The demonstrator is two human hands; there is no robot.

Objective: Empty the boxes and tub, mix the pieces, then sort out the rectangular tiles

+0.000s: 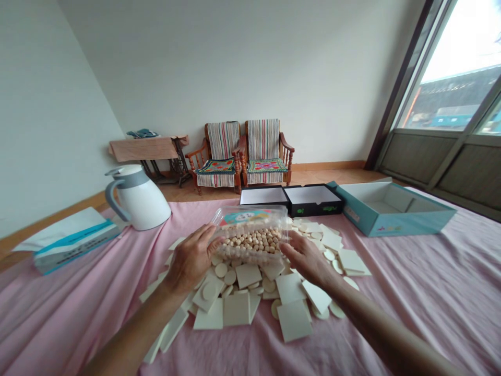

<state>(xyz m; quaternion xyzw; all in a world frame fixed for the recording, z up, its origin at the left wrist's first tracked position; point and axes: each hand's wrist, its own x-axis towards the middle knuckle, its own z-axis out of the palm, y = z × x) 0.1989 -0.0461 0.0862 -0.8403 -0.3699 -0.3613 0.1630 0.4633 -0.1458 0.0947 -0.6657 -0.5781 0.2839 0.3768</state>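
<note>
Clear plastic bag (250,219) of round beige pellets (252,241) held above heaped cream tiles (248,275) on pink sheet (78,324); left grip (191,259) curled on bag's side, right grip (305,259) spread against opposite side, hold unclear.

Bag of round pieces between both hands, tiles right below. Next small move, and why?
Probably firm up the grip on the clear plastic bag, with the left hand and right hand at its sides. The round pieces sit heaped inside it, right at the loose cream tiles, so a slip could disturb them.
</note>
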